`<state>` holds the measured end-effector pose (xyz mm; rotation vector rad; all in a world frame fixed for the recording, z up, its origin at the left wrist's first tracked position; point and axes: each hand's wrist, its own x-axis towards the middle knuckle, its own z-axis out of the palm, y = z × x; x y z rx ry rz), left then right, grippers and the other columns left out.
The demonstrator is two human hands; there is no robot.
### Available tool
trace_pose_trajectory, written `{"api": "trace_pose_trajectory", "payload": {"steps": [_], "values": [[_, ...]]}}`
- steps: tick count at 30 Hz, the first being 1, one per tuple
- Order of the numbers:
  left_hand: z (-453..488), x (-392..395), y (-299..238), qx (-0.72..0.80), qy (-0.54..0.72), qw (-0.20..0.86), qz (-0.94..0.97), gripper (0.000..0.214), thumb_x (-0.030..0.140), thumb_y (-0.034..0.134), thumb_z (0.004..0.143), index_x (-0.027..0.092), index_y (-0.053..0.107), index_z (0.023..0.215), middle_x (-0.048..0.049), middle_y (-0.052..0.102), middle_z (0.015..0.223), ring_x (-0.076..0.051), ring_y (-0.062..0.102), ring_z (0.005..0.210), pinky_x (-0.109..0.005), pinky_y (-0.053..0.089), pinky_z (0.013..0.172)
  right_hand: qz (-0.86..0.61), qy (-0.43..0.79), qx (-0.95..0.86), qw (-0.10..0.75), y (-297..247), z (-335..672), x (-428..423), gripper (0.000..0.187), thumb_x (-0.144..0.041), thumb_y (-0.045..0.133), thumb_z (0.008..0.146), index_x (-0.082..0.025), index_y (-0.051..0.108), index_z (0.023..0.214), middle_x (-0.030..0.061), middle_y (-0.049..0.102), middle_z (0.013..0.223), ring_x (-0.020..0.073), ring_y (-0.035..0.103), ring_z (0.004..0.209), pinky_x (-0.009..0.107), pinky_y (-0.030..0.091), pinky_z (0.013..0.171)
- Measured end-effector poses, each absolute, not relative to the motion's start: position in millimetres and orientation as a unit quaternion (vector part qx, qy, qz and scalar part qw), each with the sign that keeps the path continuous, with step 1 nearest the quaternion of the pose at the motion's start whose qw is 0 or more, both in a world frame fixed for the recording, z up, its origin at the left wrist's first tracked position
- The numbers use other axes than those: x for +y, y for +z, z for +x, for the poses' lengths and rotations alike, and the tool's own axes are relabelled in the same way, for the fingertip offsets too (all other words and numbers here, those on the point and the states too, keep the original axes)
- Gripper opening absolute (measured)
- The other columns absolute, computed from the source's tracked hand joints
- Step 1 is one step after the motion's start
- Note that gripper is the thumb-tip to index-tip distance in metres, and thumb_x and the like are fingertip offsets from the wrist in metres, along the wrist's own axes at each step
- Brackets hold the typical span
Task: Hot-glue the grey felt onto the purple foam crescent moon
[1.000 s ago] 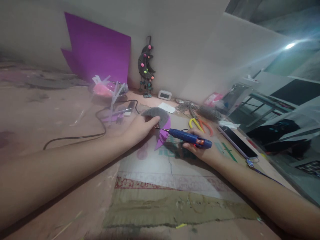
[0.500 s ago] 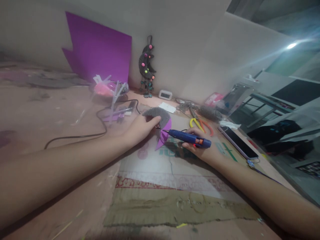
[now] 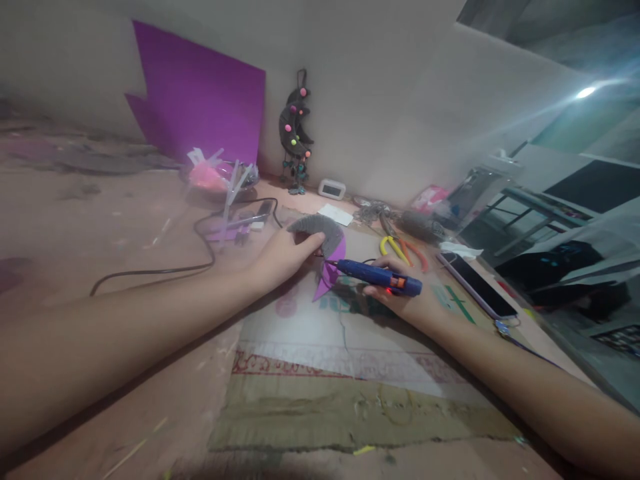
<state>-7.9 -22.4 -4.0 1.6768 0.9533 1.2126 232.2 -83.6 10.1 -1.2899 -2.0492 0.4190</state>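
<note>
My left hand (image 3: 299, 252) pinches a crescent moon cutout (image 3: 334, 252) by its inner edge. Grey yarn covers the upper part of the crescent, while its lower tip is bare purple. In my right hand (image 3: 393, 283) is a blue glue gun (image 3: 375, 273) with an orange part and a small red light. Its nozzle points left and meets or nearly meets the purple part just below the yarn; contact is hard to tell. Both hands are above a printed cardboard sheet (image 3: 310, 340). My left fingertips are partly hidden behind the crescent.
A finished-looking moon hanging (image 3: 295, 127) with coloured balls leans on the wall, near purple sheets (image 3: 205, 93). Scissors (image 3: 400, 250), a yarn ball (image 3: 420, 225) and a phone (image 3: 477, 285) lie right. Bagged glue sticks (image 3: 235, 183) and a black cable (image 3: 155, 273) are left.
Both hands keep their grips. The view has shifted very slightly, and the glue gun's nozzle stays beside the purple part of the crescent.
</note>
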Motion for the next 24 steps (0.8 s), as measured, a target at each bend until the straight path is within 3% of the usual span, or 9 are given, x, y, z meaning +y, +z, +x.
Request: {"api": "trace_pose_trajectory", "payload": {"steps": [16, 24], "values": [[-6.4, -23.9, -2.1, 0.399, 0.469, 0.440, 0.653, 0.025, 0.039, 0.055, 0.084, 0.016, 0.064, 0.087, -0.0030, 0.067, 0.078, -0.014, 0.058, 0.064, -0.025, 0.046, 0.062, -0.501, 0.127, -0.787, 0.336, 12.1, 231.7, -84.4, 0.028, -0.044, 0.073, 0.072, -0.023, 0.058, 0.083, 0.0009, 0.067, 0.074, 0.0153, 0.059, 0.059, 0.027, 0.048, 0.054], [-8.2, -22.9, -4.0, 0.418, 0.461, 0.430, 0.654, 0.030, 0.043, 0.055, 0.084, 0.016, 0.066, 0.089, -0.0025, 0.066, 0.072, -0.016, 0.059, 0.063, -0.026, 0.046, 0.062, -0.518, 0.086, -0.786, 0.327, 13.9, 232.0, -82.8, 0.026, -0.044, 0.072, 0.073, -0.022, 0.058, 0.079, -0.0025, 0.059, 0.064, 0.0129, 0.052, 0.054, 0.025, 0.040, 0.050]]}}
